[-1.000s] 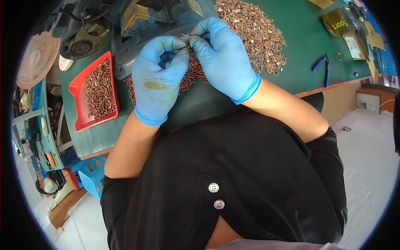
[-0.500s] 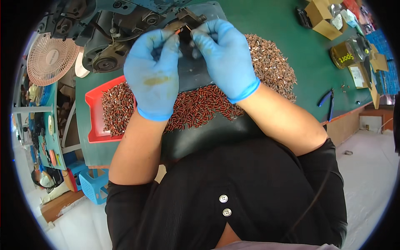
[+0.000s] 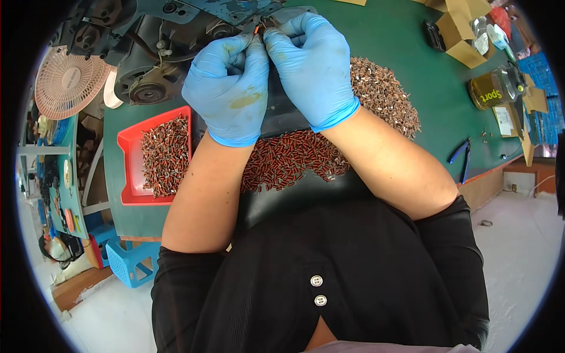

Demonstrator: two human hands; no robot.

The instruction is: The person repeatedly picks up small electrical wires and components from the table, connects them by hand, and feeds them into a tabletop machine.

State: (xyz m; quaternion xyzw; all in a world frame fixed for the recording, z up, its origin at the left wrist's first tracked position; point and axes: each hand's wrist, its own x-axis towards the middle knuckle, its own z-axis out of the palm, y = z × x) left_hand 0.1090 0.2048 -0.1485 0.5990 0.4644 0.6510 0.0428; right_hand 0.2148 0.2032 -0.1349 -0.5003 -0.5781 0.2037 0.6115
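Observation:
Both my hands wear blue gloves with yellowish stains and meet at the machine's working end. Finger and thumb of my left hand (image 3: 226, 88) are closed on a small orange-red part (image 3: 257, 29), whose tip shows above the fingertips. Right beside it, my right hand (image 3: 315, 73) pinches too; what it holds, if anything, is hidden by the fingers. The dark machine (image 3: 147, 65) stands at the far left, its front end partly behind my hands. Below my wrists lies a heap of small red cylindrical parts with metal ends (image 3: 285, 159).
A red tray (image 3: 132, 159) of similar parts sits left of my left forearm. Behind my right wrist spreads a pile of brownish, silvery pieces (image 3: 385, 97). Farther right are blue-handled pliers (image 3: 462, 159), a jar (image 3: 491, 89) and an open cardboard box (image 3: 462, 44). A fan (image 3: 69, 82) stands far left.
Both hands have moved slightly up and closer together, nearer the machine's end. The left hand has shifted right, the right hand a little left. The orange-red part now points more upright.

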